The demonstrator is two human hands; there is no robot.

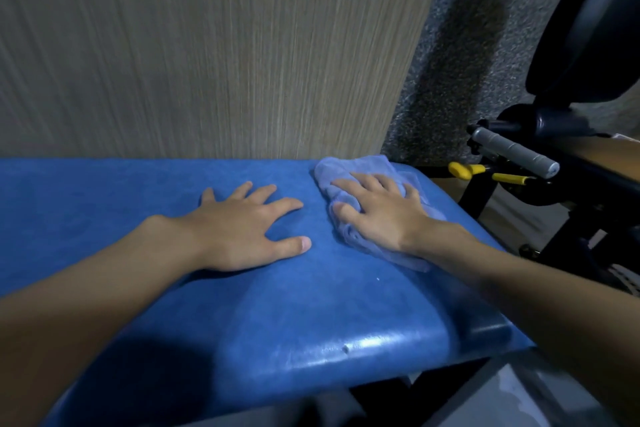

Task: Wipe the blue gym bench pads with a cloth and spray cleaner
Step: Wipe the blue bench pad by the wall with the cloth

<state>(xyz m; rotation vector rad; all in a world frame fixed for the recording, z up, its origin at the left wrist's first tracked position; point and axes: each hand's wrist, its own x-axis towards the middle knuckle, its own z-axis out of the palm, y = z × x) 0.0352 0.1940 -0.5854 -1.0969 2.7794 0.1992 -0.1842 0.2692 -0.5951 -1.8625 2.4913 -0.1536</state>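
A blue padded bench pad [173,305] fills the lower half of the view. My left hand [242,229] lies flat on it with fingers spread, holding nothing. A crumpled light-blue cloth [346,173] lies near the pad's far right corner. My right hand [377,211] rests on top of the cloth, fingers slightly bent and pressing it onto the pad. No spray bottle is in view.
A wood-grain wall panel [207,45] stands right behind the pad. To the right are black gym machine parts: a dark pad [588,45], a grey knurled handle [512,152] and yellow levers [464,170]. Speckled grey floor [467,45] lies beyond.
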